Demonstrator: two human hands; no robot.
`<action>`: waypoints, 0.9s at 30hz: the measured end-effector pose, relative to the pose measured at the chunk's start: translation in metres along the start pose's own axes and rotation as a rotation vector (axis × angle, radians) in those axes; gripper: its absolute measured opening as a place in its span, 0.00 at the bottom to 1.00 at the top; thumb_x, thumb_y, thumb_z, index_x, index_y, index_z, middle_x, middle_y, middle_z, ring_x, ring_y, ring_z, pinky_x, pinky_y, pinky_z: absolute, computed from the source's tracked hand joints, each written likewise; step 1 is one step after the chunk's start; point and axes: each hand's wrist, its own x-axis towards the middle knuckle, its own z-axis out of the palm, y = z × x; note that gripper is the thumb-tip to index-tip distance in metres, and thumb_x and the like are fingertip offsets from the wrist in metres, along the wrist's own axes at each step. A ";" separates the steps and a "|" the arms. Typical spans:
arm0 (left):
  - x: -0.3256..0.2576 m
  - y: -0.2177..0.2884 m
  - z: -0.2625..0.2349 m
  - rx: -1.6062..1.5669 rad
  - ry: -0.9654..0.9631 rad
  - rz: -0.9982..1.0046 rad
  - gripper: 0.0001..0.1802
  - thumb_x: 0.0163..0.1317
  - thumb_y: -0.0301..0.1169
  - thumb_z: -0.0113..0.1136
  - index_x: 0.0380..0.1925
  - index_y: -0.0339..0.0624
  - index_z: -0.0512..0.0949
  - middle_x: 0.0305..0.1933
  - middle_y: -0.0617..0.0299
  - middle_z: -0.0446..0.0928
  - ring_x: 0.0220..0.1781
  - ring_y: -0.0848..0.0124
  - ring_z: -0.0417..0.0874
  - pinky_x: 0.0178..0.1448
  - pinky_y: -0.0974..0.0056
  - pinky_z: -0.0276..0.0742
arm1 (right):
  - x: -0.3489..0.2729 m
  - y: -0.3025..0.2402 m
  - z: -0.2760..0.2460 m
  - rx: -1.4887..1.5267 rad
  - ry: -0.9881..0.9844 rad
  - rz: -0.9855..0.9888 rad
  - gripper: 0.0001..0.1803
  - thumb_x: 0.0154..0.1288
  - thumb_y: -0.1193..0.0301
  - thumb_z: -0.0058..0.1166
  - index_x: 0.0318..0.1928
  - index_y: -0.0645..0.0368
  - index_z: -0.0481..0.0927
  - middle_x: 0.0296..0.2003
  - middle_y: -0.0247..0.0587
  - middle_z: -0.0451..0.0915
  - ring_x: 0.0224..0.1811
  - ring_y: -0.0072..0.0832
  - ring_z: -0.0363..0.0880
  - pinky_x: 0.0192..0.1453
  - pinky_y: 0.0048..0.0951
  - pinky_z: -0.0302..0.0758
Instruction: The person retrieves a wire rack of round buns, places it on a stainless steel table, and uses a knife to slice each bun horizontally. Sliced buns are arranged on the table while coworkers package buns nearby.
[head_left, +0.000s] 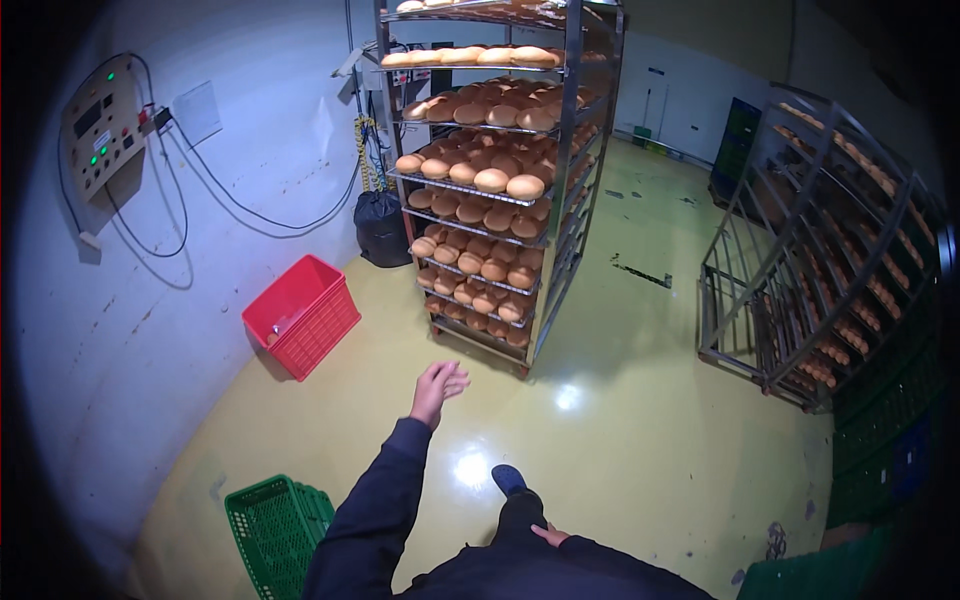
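My left hand [437, 391] reaches forward in a dark sleeve, its fingers loosely apart and nothing in them. It is nearest to a tall metal rack [572, 130], short of its lower front corner and not touching it. Rows of round golden-brown buns [490, 181] fill the rack's wire shelves. Low beside my dark-clothed leg hangs my right hand [549, 535]. Only part of it shows, with the fingers stretched out and no object visible in them; the rest is hidden by my sleeve and body.
Against the left wall stand a red crate [315, 335] and a black bag [384, 229]; green crates [270, 530] are stacked nearer me. Another loaded rack [800, 250] stands right, beside dark green crates [865, 455]. A control panel [103, 128] with cables hangs on the wall.
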 end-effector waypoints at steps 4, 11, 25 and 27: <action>0.182 0.067 0.084 -0.117 -0.077 0.070 0.18 0.75 0.42 0.45 0.53 0.40 0.71 0.45 0.56 0.80 0.46 0.67 0.84 0.51 0.63 0.79 | 0.103 -0.090 -0.123 -0.141 0.021 -0.162 0.59 0.59 0.28 0.43 0.76 0.58 0.45 0.75 0.56 0.49 0.78 0.44 0.49 0.78 0.36 0.50; 0.429 0.099 0.128 -0.516 0.159 -0.005 0.20 0.78 0.43 0.32 0.60 0.42 0.60 0.55 0.44 0.75 0.52 0.57 0.82 0.56 0.56 0.79 | 0.147 -0.250 -0.256 -0.006 0.045 -0.314 0.35 0.68 0.48 0.54 0.68 0.54 0.68 0.61 0.46 0.75 0.64 0.35 0.73 0.67 0.33 0.68; 0.410 0.102 0.163 -0.467 0.358 0.120 0.09 0.77 0.36 0.43 0.40 0.43 0.63 0.35 0.62 0.71 0.27 0.74 0.78 0.28 0.65 0.83 | 0.232 -0.502 -0.420 0.659 -0.089 -0.401 0.20 0.72 0.64 0.50 0.61 0.54 0.71 0.48 0.41 0.81 0.50 0.32 0.82 0.49 0.35 0.79; 0.373 0.100 0.145 -0.411 0.360 0.102 0.11 0.77 0.39 0.42 0.42 0.43 0.63 0.38 0.60 0.74 0.31 0.69 0.83 0.30 0.66 0.83 | 0.245 -0.549 -0.425 0.707 -0.171 -0.427 0.21 0.72 0.62 0.47 0.61 0.55 0.71 0.48 0.43 0.81 0.53 0.35 0.81 0.53 0.41 0.78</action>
